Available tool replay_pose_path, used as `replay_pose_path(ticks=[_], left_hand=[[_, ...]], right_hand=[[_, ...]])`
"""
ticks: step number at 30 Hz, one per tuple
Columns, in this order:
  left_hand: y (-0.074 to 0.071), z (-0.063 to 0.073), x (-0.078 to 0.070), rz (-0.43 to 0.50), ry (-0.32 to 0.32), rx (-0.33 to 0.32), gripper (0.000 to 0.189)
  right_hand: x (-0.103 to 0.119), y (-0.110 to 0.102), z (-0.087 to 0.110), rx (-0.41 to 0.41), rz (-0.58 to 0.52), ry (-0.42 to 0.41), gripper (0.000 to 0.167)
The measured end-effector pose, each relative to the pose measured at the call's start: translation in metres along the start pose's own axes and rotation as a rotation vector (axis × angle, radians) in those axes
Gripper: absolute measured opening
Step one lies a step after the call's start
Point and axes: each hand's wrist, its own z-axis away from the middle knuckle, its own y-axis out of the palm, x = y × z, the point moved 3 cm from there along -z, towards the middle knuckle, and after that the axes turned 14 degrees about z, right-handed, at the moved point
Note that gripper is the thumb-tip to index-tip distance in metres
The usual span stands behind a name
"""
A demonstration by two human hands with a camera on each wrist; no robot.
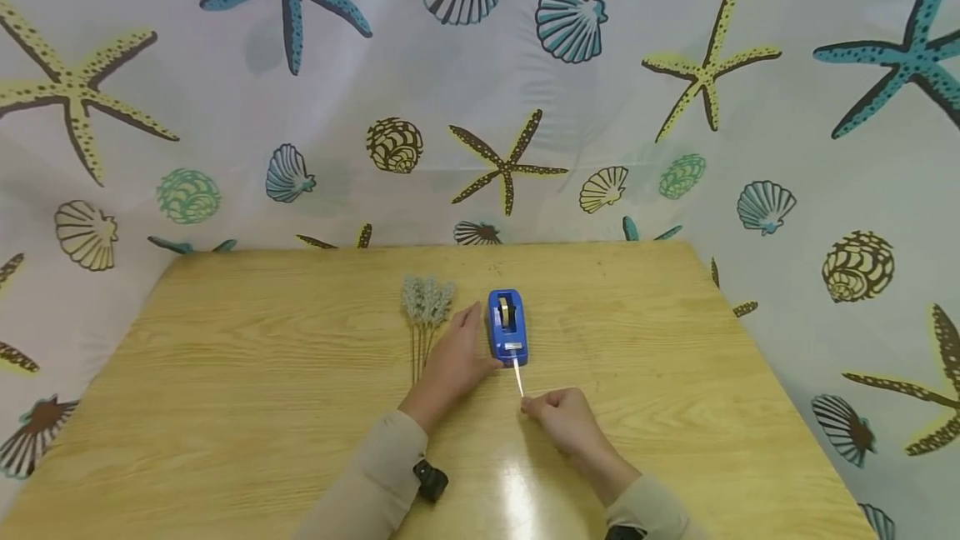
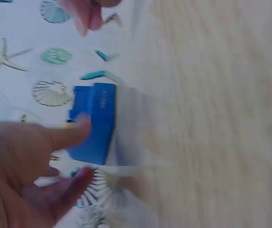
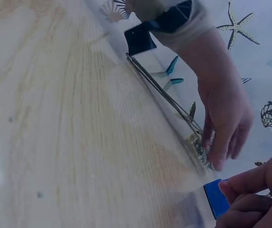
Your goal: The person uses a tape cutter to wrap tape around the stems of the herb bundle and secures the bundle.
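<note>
A blue tape dispenser (image 1: 508,335) stands on the table with a roll of tape in it. The left hand (image 1: 453,358) is at the dispenser's left side, fingers extended and thumb by its front edge. In the left wrist view the thumb overlaps the blue dispenser (image 2: 100,123), with the other fingers spread apart. Thumb and forefinger of the right hand (image 1: 566,421) pinch the end of a tape strip (image 1: 518,378), which stretches from the cutter toward the person. A bunch of dried flowers (image 1: 427,302) lies left of the dispenser, its stems partly hidden by the left hand.
The wooden table (image 1: 285,357) carries all of these things. Behind it and at both sides hangs a white cloth (image 1: 337,90) printed with starfish and shells. A black wrist camera (image 1: 431,480) is strapped over the left sleeve.
</note>
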Motion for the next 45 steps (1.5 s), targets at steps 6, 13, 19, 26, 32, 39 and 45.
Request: replay_pose_path(ticks=[6, 13, 19, 26, 32, 39, 45], left_hand=[[-0.049, 0.046, 0.014, -0.203, -0.062, -0.256, 0.029], [-0.06, 0.079, 0.029, -0.245, -0.179, -0.185, 0.057], [-0.049, 0.084, 0.026, -0.219, -0.154, -0.16, 0.052], [-0.05, 0.095, 0.033, -0.107, -0.197, -0.23, 0.032], [-0.038, 0.103, 0.045, 0.013, -0.21, -0.351, 0.039], [-0.03, 0.104, 0.05, 0.005, -0.126, -0.51, 0.017], [-0.034, 0.108, 0.056, 0.021, -0.167, -0.579, 0.013]], right_hand=[[0.007, 0.002, 0.006, 0.008, 0.041, -0.036, 0.025], [0.006, 0.001, 0.006, 0.002, 0.036, -0.001, 0.023], [0.005, -0.001, 0.007, -0.005, 0.015, 0.011, 0.024], [0.006, 0.002, 0.009, 0.015, -0.016, 0.011, 0.027], [0.006, 0.0, 0.009, -0.011, -0.01, 0.022, 0.025], [0.007, 0.0, 0.01, 0.003, -0.022, 0.022, 0.026], [0.008, 0.006, 0.01, 0.022, -0.025, 0.024, 0.026]])
